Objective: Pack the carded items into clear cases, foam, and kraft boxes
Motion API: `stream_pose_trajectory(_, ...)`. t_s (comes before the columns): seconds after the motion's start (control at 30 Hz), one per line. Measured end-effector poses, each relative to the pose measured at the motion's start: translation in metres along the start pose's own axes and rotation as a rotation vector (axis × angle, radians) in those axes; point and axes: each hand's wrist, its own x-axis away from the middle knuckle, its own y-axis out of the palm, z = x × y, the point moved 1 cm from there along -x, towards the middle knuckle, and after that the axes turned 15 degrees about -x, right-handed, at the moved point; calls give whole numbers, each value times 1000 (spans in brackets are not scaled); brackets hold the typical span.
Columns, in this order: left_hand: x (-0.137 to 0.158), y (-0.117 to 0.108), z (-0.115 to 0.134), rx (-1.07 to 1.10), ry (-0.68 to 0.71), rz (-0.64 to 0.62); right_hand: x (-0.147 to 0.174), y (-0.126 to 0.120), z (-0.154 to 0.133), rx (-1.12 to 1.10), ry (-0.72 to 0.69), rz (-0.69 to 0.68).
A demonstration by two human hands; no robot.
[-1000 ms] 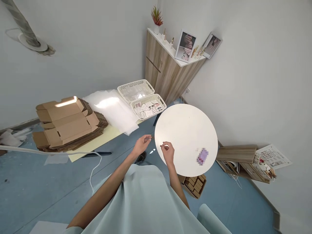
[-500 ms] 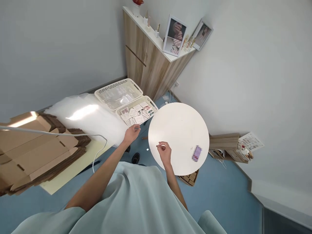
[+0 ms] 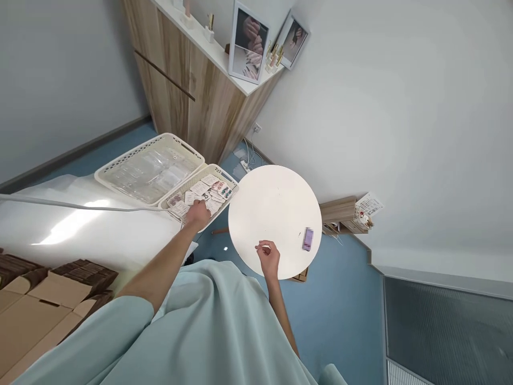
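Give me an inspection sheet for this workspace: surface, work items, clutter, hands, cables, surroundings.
Surface: round white tabletop bearing a pixelated purple object.
Work items: white printed cards in a cream perforated plastic basket.
Clutter: flat brown cardboard boxes, lower left.
Hands: bare left hand at the cards, grip hidden; bare right hand curled over the tabletop.
Cables: white cable across the left side.
Surroundings: wood-grain cabinet with white-framed pictures.

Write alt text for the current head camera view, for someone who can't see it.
A person's left hand is over printed cards in a pale basket; the right hand is above a round white table bearing a blurred purple item. A second basket holds clear plastic items.
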Motion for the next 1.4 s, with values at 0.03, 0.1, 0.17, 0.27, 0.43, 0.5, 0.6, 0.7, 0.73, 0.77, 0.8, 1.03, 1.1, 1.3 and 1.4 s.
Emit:
stream_pose_trajectory(0.03, -1, 1, -1, -22, 16, -4, 3, 0, 2, 4, 10, 19)
stream_pose_trajectory(0.1, -1, 3, -4, -48, 45, 4, 8, -1, 7, 6, 23, 48)
stream_pose_trajectory(0.17, 1, 5, -6, -47, 61, 18, 11, 1, 10, 6, 35, 56)
stream_pose_trajectory(0.27, 6, 3, -8, 13, 28, 31, 10, 5, 10, 2, 55, 56)
stream_pose_trajectory(0.43, 13, -17, -4, 111, -33, 94, 0, 9, 4, -22, 52, 23)
stream_pose_trajectory(0.5, 17, -30, 1, 147, -34, 155, -6, 9, 3, -29, 41, -12)
stream_pose_trajectory(0.6, 28, -51, 16, 265, -37, 247, -17, 5, 1, -41, 13, -62)
stream_pose_trajectory(0.7, 49, -67, 43, 425, -9, 290, -33, -2, -2, -75, -11, -86)
stream_pose_trajectory(0.73, 57, -69, 55, 462, 23, 301, -40, -5, -4, -91, -23, -91)
stream_pose_trajectory(0.77, 65, -71, 67, 493, 55, 307, -46, -8, -7, -107, -39, -97)
stream_pose_trajectory(0.8, 74, -71, 80, 525, 97, 300, -53, -12, -10, -123, -58, -103)
stream_pose_trajectory(1.03, 123, -50, 160, 743, 206, 113, -92, -45, -28, -222, -66, -61)
stream_pose_trajectory(1.1, 130, -44, 175, 754, 216, 69, -98, -54, -26, -264, -43, -43)
stream_pose_trajectory(1.3, 142, -33, 198, 707, 236, 2, -103, -77, -11, -391, -21, 11)
stream_pose_trajectory(1.4, 144, -29, 203, 717, 254, -22, -101, -85, -12, -370, -19, -29)
